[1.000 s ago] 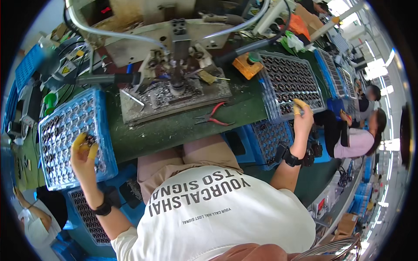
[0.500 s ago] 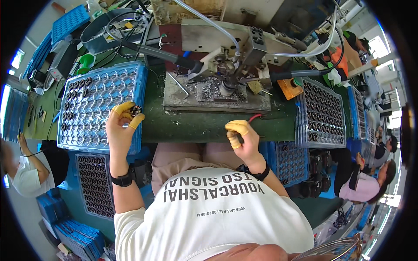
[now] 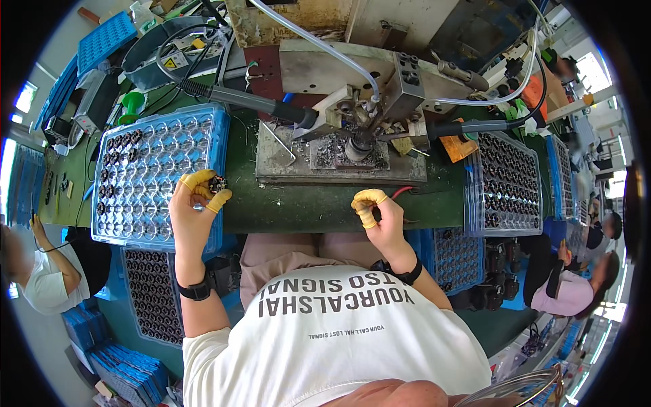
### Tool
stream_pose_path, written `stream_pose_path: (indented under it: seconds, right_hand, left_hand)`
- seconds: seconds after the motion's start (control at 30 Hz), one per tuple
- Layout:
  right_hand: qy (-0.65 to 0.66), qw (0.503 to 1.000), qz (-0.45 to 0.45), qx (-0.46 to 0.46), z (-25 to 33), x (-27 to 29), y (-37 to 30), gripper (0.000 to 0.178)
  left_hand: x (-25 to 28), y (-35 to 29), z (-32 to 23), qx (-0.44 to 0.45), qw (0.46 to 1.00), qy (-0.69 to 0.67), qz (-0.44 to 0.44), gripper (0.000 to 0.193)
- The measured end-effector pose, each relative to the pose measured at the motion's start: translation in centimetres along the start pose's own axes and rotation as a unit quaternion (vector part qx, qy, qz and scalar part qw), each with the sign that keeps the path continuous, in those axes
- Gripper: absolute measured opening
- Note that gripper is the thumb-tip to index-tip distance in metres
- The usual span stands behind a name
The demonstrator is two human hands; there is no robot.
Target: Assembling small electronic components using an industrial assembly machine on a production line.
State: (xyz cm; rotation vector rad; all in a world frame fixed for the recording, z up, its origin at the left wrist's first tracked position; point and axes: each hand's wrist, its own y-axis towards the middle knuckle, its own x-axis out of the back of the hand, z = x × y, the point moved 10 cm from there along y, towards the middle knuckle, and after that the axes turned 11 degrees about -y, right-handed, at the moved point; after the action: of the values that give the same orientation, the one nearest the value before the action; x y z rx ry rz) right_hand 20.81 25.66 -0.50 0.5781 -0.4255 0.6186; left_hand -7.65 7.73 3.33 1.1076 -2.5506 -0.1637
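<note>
My left hand (image 3: 191, 211), in yellow finger cots, pinches a small round dark part (image 3: 217, 184) between thumb and fingers. It is held over the right edge of a clear plastic tray (image 3: 154, 227), which lies on blue trays and has dark parts in several of its upper-left pockets. Above the front edge of the bench, my right hand (image 3: 384, 227) is closed, its cot-covered fingers curled to the thumb; what they hold, if anything, is hidden. Beyond the hands stands a metal fixture (image 3: 359, 150) on a plate strewn with metallic scraps.
Two dark-handled soldering irons (image 3: 261, 103) point at the fixture from either side. A hex key (image 3: 279, 144) lies on its base plate. At right are a filled tray (image 3: 505, 180) and an orange-brown block (image 3: 456, 146). Other people (image 3: 576, 285) sit at both sides.
The view has shifted slightly, so the bench appears a little lower. My left hand still pinches the round part, now turned slightly. My right hand remains closed in nearly the same place.
</note>
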Motion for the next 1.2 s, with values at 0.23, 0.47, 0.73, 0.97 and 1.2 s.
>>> stream_pose_path:
  seconds: [0.23,0.47,0.73,0.97,1.2]
  right_hand:
    - [0.101,0.993,-0.049,-0.038,-1.1,1.9,0.2,0.01]
    - [-0.034,0.992,-0.12,0.001,0.9,4.8,5.3,0.028]
    - [-0.032,0.991,-0.127,0.005,2.6,4.0,7.4,0.044]
    - [-0.049,0.983,-0.172,0.04,4.2,5.9,8.3,0.038]
    - [-0.01,0.981,-0.192,0.003,2.1,8.8,6.0,0.038]
  left_hand:
    - [-0.1,0.1,0.0,-0.002,1.0,0.027,0.001,0.037]
    - [-0.4,0.4,-1.1,-0.028,0.996,0.085,0.01,0.036]
    - [-0.8,0.4,-1.7,-0.05,0.994,0.098,0.019,0.037]
    - [-1.1,0.4,-2.8,-0.019,0.996,0.084,0.007,0.038]
    - [-14.7,3.2,-11.3,-0.164,0.98,-0.011,0.109,0.041]
